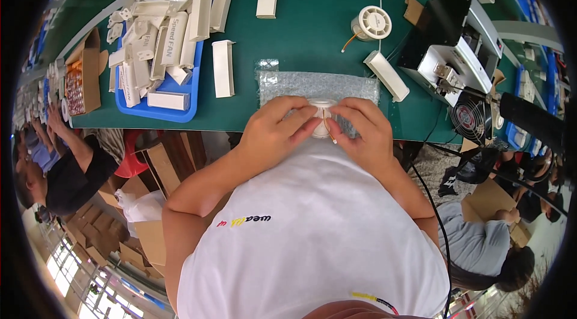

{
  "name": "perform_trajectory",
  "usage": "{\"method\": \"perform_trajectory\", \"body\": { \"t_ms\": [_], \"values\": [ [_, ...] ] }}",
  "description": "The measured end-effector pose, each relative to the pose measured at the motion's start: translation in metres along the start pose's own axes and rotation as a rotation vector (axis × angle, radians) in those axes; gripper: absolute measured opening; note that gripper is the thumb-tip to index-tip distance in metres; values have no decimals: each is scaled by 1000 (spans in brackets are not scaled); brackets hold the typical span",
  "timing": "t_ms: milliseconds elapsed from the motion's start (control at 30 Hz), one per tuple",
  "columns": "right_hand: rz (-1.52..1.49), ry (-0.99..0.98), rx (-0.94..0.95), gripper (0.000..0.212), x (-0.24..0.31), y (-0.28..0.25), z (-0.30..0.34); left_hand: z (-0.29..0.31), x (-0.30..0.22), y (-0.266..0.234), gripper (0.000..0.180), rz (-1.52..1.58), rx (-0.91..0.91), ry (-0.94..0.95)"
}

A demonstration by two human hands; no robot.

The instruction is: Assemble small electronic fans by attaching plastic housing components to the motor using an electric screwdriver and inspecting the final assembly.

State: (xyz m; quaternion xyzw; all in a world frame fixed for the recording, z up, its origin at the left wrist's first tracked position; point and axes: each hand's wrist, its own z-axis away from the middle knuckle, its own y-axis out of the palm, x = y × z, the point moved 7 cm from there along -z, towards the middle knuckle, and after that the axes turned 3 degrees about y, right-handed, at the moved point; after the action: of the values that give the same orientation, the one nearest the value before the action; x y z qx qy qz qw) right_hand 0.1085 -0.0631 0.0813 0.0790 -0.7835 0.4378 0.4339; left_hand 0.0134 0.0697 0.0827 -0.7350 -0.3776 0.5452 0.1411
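Note:
At the near edge of the table, a small white round fan part (322, 103) with a thin orange-and-white wire is held between both hands. My left hand (273, 126) grips its left side, fingers closed on it. My right hand (363, 129) pinches the right side, its thumb beside the wire's loose end. Just beyond them lies a sheet of bubble wrap (324, 83). Further off on the right, a similar round white fan part (374, 22) with an orange wire rests on the table. A white elongated housing (386, 75) lies tilted near it.
A blue tray (171, 116) heaped with white housings stands at the left. Single housings (223, 69) lie beside it. At the right are a black-and-silver machine (445, 42), a small black fan (470, 117) and cables. Other people sit at both sides.

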Motion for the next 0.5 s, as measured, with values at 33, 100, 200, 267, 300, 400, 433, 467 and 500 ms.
{"method": "perform_trajectory", "body": {
  "t_ms": [33, 100, 200, 267, 300, 400, 433, 467, 500],
  "values": [
    [8, -11, -4, 29, 2, -1, 0, 0, 1, 0, 26, 7, 6, -8],
    [15, -30, 8, 29, 1, 0, -1, -2, 0, 0, 27, 2, 26, 25],
    [36, -71, 22, 29, 2, 0, -2, -1, 1, 1, 28, 4, 18, 38],
    [52, -88, 24, 30, 3, 0, -5, -4, 3, 2, 29, 15, 29, 37],
    [66, -83, 20, 30, 5, 0, -5, -4, 4, 3, 30, 20, 35, 41],
    [34, -91, 48, 31, 1, 2, -6, -2, 10, 9, 31, 79, 36, 40],
    [-8, -107, 71, 30, -1, 3, -7, -2, 11, 7, 31, 82, 37, 39],
    [-6, -104, 71, 30, 1, 1, -8, -2, 12, 8, 30, 103, 86, 25],
    [-30, -63, 132, 32, 3, 2, -7, -2, 14, 9, 30, 124, 135, 11]
  ]
}}
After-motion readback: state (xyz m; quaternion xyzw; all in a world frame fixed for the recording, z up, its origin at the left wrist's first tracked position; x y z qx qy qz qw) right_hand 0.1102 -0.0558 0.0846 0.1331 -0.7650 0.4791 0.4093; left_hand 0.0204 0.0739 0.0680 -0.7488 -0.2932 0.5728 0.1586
